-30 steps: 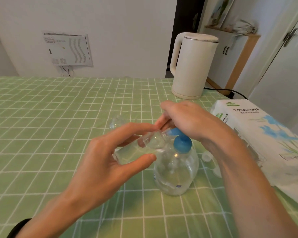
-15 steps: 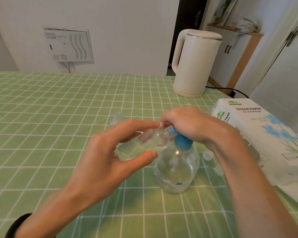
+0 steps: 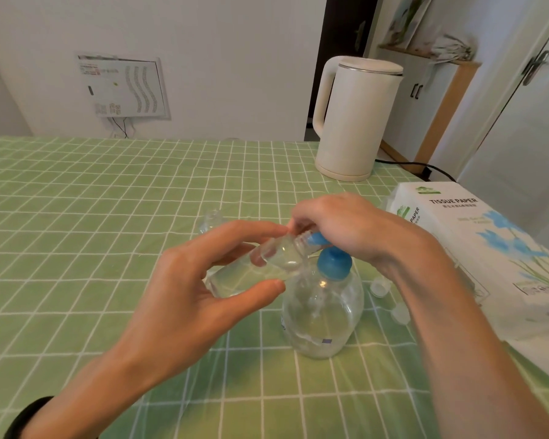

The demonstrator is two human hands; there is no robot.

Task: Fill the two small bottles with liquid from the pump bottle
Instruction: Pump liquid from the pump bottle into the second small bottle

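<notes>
Left grip point(image 3: 187, 299) pinches tilted small bottle point(image 3: 263, 263); right grip point(image 3: 352, 226) curls onto pump bottle point(image 3: 324, 312)

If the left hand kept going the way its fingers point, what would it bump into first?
Probably the right hand, holding the pump bottle's blue top just beyond the left hand's fingertips. The small bottle it holds sits at the spout. Depth is uncertain.

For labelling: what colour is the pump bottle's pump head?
It's a blue plastic pump head; head view.
</notes>
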